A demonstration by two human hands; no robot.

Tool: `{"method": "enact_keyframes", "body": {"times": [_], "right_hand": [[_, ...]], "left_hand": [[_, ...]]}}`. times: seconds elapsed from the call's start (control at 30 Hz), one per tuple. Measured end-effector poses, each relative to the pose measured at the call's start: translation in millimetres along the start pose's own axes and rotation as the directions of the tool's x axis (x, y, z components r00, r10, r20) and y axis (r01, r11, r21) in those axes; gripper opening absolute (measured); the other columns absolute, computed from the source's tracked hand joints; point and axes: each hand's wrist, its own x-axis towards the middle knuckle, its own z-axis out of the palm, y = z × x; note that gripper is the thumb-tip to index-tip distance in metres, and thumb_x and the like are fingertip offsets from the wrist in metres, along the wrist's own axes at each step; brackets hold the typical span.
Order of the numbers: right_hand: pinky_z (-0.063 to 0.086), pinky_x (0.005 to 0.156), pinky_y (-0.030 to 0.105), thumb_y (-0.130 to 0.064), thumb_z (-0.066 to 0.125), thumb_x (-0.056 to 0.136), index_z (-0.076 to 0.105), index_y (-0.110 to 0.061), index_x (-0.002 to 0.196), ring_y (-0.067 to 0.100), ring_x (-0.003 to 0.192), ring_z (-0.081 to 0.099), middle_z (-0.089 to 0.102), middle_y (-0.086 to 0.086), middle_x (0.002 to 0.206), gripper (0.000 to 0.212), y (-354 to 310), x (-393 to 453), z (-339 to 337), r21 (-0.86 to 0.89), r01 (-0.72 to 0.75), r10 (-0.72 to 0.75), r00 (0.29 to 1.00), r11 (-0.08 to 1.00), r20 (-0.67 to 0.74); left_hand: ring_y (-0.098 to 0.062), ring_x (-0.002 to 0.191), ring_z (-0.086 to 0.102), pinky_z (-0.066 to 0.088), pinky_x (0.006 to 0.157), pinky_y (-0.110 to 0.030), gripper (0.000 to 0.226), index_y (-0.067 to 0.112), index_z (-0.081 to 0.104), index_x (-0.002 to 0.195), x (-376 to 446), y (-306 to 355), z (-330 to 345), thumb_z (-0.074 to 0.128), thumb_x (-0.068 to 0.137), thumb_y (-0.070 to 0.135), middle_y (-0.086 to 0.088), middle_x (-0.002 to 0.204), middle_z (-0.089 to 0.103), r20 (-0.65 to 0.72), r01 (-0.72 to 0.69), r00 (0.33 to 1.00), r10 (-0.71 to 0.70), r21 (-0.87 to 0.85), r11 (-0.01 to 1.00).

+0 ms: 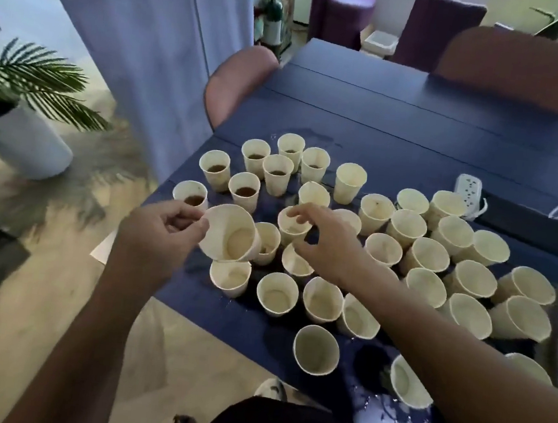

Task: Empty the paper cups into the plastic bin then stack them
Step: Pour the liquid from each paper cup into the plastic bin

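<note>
Left hand (165, 230) has a tilted empty cup (230, 233) pinched by the rim between thumb and fingers, mouth facing the camera, probably the start of a stack. Right hand (322, 240) is reaching over the next cup (291, 224), fingertips curled onto its rim, grip closing but not lifted. Several cups at the back (254, 155) hold brown liquid on the blue worktop (400, 127). Can't see the plastic bin anywhere.

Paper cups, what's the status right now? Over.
Left hand pinches a tilted empty cup by its rim. Right hand fingers grip another cup. Cups with brown liquid remain. Plastic bin not visible.
</note>
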Motion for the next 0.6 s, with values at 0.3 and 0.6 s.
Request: {"method": "enact_keyframes", "body": {"times": [0.3, 0.6], "right_hand": [[0.039, 0.094, 0.041, -0.037, 0.059, 0.095, 0.063, -0.032, 0.117, 0.016, 0.107, 0.057, 0.063, -0.01, 0.11, 0.023, -23.7, 45.1, 32.1, -0.236, 0.032, -0.005, 0.993, 0.971, 0.114], [0.047, 0.078, 0.036, -0.051, 0.051, 0.097, 0.064, -0.034, 0.109, 0.016, 0.097, 0.059, 0.067, -0.008, 0.107, 0.024, -38.3, 72.8, 65.8, -0.393, 0.065, 0.035, 0.969, 0.917, 0.243]], "left_hand": [[-0.029, 0.078, 0.07, 0.055, 0.078, -0.043, 0.013, 0.031, 0.067, 0.075, 1.5, -83.8, -7.0, 0.07, 0.086, 0.024, 0.007, 0.078, 0.072, -0.262, 0.369, 0.896, -0.359, -0.014, 0.929], [-0.022, 0.082, 0.07, 0.059, 0.083, -0.05, 0.007, 0.03, 0.066, 0.081, 13.2, -129.0, 27.0, 0.073, 0.083, 0.03, 0.007, 0.086, 0.073, -0.072, 0.49, 0.87, -0.488, 0.021, 0.871]]}}
